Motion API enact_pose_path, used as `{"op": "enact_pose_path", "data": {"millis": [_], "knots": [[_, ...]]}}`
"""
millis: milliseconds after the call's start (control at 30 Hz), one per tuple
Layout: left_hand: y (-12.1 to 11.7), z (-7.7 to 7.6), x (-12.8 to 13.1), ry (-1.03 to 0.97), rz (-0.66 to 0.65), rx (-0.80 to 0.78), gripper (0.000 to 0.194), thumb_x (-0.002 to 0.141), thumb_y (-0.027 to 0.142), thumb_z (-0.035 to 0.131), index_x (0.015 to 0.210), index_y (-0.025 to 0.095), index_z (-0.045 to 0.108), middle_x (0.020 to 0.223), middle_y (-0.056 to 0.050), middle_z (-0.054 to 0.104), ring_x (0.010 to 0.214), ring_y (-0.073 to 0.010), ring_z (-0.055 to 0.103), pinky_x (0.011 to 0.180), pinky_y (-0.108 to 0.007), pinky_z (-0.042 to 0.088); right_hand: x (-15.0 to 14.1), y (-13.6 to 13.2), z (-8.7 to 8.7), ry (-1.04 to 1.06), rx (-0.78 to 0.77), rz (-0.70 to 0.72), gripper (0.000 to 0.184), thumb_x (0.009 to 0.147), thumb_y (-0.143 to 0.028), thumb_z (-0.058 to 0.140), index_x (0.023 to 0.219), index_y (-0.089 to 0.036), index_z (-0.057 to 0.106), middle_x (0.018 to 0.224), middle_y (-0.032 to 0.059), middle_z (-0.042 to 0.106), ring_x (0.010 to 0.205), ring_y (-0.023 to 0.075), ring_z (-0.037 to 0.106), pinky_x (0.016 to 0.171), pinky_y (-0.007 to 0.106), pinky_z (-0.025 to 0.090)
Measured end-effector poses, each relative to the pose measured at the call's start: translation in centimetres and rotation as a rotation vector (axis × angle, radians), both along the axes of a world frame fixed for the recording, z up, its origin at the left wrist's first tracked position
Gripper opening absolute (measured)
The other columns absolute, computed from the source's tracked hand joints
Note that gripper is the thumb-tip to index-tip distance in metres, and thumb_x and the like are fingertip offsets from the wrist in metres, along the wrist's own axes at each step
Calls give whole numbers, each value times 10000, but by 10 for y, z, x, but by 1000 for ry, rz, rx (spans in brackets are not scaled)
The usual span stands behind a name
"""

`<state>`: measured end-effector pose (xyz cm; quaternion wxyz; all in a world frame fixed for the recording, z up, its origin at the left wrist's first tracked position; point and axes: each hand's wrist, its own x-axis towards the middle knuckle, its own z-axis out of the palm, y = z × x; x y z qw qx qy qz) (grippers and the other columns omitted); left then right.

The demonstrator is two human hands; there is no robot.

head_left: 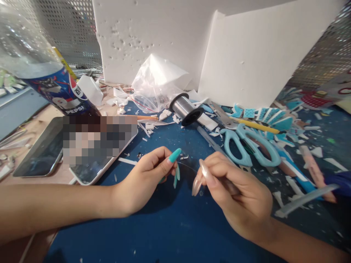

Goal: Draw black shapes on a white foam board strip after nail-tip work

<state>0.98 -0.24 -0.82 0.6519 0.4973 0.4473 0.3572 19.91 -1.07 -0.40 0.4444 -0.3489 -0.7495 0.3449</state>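
My left hand (149,175) rests on the blue mat (170,226), its fingers pinched together on one end of a thin clear thread (188,166). My right hand (233,190) is closed too, pinching the thread's other end just to the right. The thread runs taut between both hands. A spool of clear thread (185,108) lies on its side behind them.
Light blue scissors (248,144) lie right of the spool. A tablet (101,149) and a phone (41,149) sit at the left beside a tilted Pepsi bottle (46,76). White foam blocks (246,54), a plastic bag (156,84), glue sticks (304,199) and foam scraps crowd the back and right.
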Motion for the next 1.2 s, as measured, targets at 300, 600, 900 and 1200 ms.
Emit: {"op": "enact_pose_path", "data": {"millis": [300,600,900,1200], "knots": [[-1,2,-1,18,-17,4,249,932,335,464,747,169,470,655,54,441,593,-77,355,570,-238,287,-1,2,0,6,-19,38,233,874,-52,483,719,-174,609,666,11,603,685,134,539,651,301,434],[-3,5,0,-21,-12,-15,264,910,381,504,761,169,452,636,66,407,573,-72,320,540,-232,261,-2,2,-1,2,-92,27,253,881,-87,493,664,-192,571,608,-3,572,649,138,529,615,287,437],[-3,3,1,-33,-14,-13,290,900,422,516,769,177,438,622,69,382,561,-74,304,519,-231,249,-4,4,2,-45,-127,40,304,896,-125,493,605,-189,557,558,-6,523,589,128,509,566,274,419],[-3,3,-3,136,-23,233,314,934,341,456,674,196,354,615,61,335,574,-93,292,533,-242,259,-1,3,-2,-58,-163,-11,305,933,-188,489,634,-183,551,629,-4,516,596,108,523,585,251,421]]}}
